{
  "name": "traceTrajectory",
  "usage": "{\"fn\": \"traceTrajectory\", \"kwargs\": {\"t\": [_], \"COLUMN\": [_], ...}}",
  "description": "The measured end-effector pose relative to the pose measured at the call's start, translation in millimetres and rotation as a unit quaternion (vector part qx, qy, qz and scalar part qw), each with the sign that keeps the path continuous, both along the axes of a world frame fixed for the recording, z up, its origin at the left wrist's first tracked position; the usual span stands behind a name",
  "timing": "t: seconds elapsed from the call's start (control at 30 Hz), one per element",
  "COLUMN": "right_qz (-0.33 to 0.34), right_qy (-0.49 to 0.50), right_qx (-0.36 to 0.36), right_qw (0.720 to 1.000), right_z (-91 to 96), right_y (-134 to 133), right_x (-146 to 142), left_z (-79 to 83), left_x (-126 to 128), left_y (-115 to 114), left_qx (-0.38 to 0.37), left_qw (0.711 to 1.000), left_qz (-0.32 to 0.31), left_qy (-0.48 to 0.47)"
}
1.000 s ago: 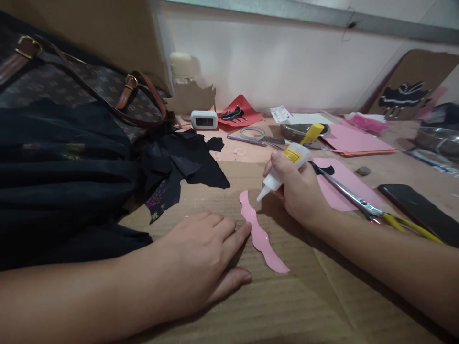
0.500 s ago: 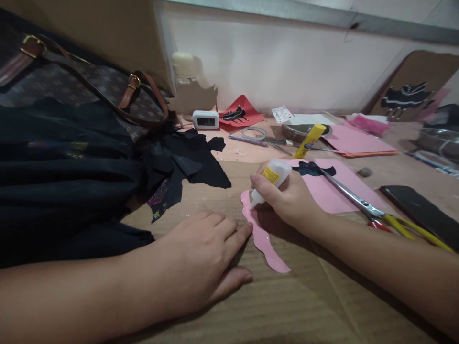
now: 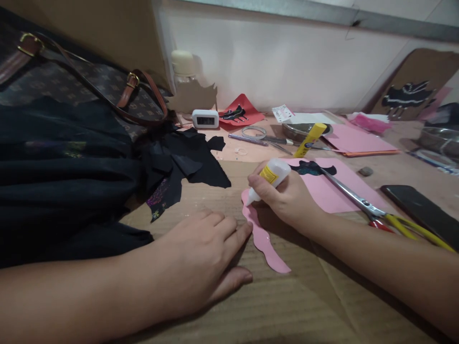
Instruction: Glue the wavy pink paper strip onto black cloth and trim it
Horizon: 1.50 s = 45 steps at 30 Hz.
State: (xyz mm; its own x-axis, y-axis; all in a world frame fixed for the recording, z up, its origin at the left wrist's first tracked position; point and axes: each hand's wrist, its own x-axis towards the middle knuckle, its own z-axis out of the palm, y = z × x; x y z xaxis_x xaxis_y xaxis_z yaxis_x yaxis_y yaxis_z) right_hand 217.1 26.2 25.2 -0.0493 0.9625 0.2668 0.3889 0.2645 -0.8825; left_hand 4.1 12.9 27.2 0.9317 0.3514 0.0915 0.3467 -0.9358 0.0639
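Note:
A wavy pink paper strip (image 3: 265,241) lies on the brown cardboard sheet (image 3: 287,301). My right hand (image 3: 287,198) is closed around a small white glue bottle (image 3: 267,179) with a yellow label, its nozzle touching the strip's upper end. My left hand (image 3: 201,260) rests flat on the cardboard, fingers stretched out, fingertips touching the strip's left edge. A glossy line of glue shows along the strip.
A dark bag (image 3: 71,157) and black paper scraps (image 3: 186,162) fill the left. Scissors with yellow handles (image 3: 373,210) lie on pink paper (image 3: 333,188) to the right, beside a black phone (image 3: 419,212). A small white clock (image 3: 205,119), a yellow glue stick (image 3: 306,139) and a metal bowl (image 3: 303,130) lie behind.
My right hand has moved the glue bottle left and down, from above the strip onto its upper end. My left hand has stayed where it was.

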Motion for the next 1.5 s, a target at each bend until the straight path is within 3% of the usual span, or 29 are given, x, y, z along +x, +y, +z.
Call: {"fn": "traceTrajectory", "kwargs": {"t": [0.3,0.53,0.7,0.9,1.07,1.23,1.4,1.5], "right_qz": [0.018,-0.026,-0.073,-0.028,-0.012,0.004,0.001,0.002], "right_qy": [-0.025,0.061,0.091,0.036,-0.016,-0.029,-0.016,-0.009], "right_qx": [-0.039,0.04,0.011,0.014,-0.039,-0.044,-0.053,-0.06], "right_qw": [0.999,0.997,0.993,0.999,0.999,0.999,0.998,0.998], "right_z": [1.0,1.6,1.9,3.0,1.3,-0.3,-0.3,-0.6], "right_y": [-2.7,4.6,8.4,3.8,1.6,2.0,2.0,2.0], "right_x": [-1.0,1.9,5.1,2.2,0.9,1.1,1.4,2.2], "left_z": [-0.1,-0.6,-2.3,-3.1,-1.7,-3.4,0.2,2.3], "left_x": [0.8,0.1,-1.9,-2.5,-3.6,-2.4,-2.4,-3.4], "left_y": [-0.9,6.8,16.5,16.4,14.0,15.2,0.1,-13.4], "left_qx": [0.007,0.025,0.037,0.069,0.072,0.079,0.145,0.143], "left_qw": [1.0,1.0,0.999,0.997,0.997,0.997,0.988,0.987], "left_qz": [-0.001,0.001,0.01,0.0,-0.002,0.001,-0.041,-0.071], "left_qy": [-0.006,-0.011,-0.015,-0.02,-0.023,-0.016,-0.02,-0.012]}}
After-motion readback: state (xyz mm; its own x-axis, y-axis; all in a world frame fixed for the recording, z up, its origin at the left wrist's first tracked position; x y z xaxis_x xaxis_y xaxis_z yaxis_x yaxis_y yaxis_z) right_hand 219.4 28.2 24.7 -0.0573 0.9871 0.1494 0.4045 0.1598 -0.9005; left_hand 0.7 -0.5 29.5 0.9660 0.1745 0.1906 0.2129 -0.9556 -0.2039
